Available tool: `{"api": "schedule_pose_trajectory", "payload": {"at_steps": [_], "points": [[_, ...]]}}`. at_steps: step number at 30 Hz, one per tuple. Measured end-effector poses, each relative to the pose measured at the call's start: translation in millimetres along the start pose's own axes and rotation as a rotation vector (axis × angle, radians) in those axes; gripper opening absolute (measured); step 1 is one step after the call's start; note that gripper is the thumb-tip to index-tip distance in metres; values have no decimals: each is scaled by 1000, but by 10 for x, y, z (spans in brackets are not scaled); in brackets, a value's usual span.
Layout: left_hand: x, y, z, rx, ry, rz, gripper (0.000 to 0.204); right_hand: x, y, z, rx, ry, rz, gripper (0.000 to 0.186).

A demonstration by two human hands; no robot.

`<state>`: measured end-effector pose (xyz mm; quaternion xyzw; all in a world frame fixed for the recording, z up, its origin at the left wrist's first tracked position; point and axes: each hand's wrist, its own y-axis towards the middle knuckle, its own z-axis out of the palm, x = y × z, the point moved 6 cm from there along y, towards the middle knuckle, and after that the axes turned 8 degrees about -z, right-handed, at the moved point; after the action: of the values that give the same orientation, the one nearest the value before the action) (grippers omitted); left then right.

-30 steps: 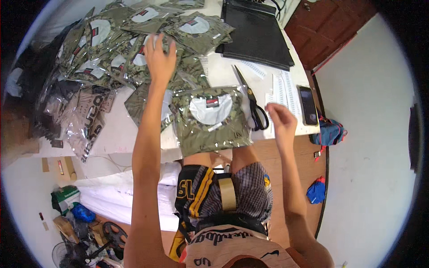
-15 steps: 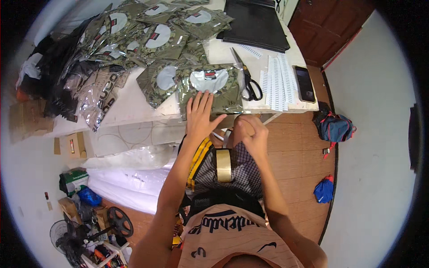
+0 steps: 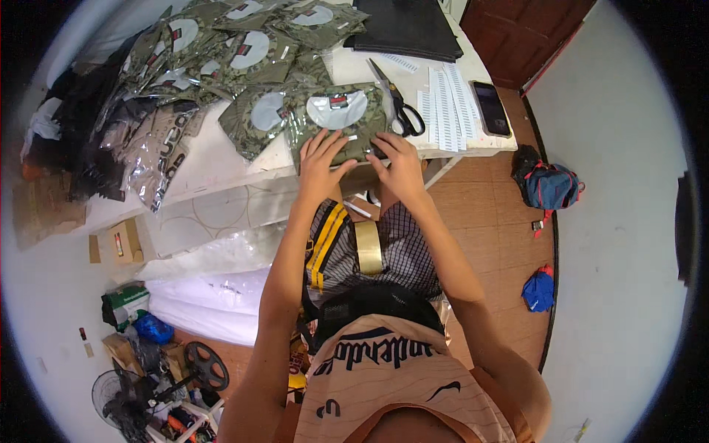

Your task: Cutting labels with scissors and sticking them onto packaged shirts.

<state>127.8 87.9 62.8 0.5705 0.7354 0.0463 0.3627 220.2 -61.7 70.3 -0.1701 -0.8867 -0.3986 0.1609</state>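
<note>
You're working a clear-bagged camo garment (image 3: 363, 122); it's lying at the near edge of the white table (image 3: 209, 156), scissors (image 3: 402, 112) just to its right, another bagged garment (image 3: 260, 118) against its left side. Judging by looks, it's going to be handling light and soft, with the glossy film sliding easily and creasing; nothing fragile is showing. Best hold: both near corners, thumbs under, fingers flat on top, so the fold isn't slumping. Your left hand (image 3: 322, 164) is resting spread on the near-left part, not clasping. Your right hand (image 3: 399, 162) is curling at the near-right corner; can't tell if it's pinching film. Bulk of the package is sitting between and beyond your fingertips.
</note>
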Motion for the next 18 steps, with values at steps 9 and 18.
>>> {"api": "schedule_pose_trajectory", "payload": {"at_steps": [9, 18], "points": [[53, 201, 217, 36, -21, 4, 47, -364, 283, -249, -141, -102, 167, 15], [40, 323, 177, 27, -44, 67, 61, -1131, 746, -176, 351, -394, 588, 28]]}}
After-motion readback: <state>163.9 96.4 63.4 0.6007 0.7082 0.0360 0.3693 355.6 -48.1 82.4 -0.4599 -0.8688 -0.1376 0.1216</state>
